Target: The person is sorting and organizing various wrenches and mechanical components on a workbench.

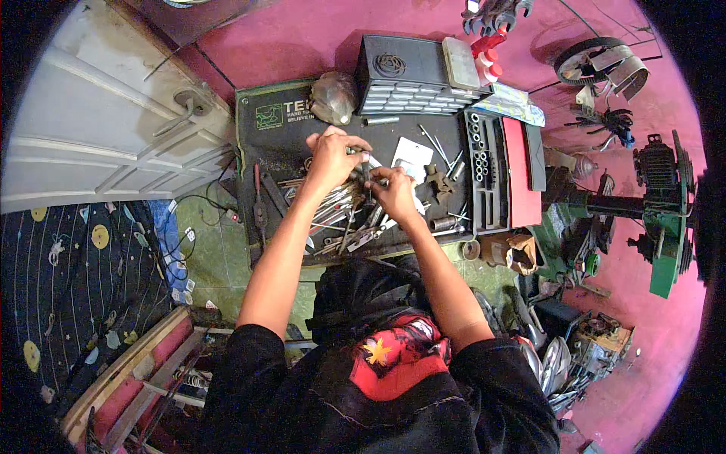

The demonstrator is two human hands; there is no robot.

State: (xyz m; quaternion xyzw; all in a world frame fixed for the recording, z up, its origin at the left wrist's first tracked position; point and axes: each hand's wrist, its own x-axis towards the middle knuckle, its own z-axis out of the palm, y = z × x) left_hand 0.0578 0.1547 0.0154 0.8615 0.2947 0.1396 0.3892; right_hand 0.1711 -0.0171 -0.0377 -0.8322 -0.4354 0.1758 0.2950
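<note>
Over the middle of the dark work mat (276, 155), my left hand (333, 157) and my right hand (392, 194) are close together. Between them stands a short, dark metal piece with a pale shiny end (366, 165); its kind is too small to tell. The fingers of my left hand pinch around its upper end, and those of my right hand close on its lower part. Beneath and beside my hands lies a heap of wrenches and other metal hand tools (333, 208). A white card (412, 153) lies just beyond my right hand.
A grey cabinet of small drawers (416, 98) stands at the back, a plastic-wrapped bundle (333, 98) to its left. An open socket case (484, 163) with a red part is on the right. Beyond it is a green machine (665, 253); a door (113, 129) is at left.
</note>
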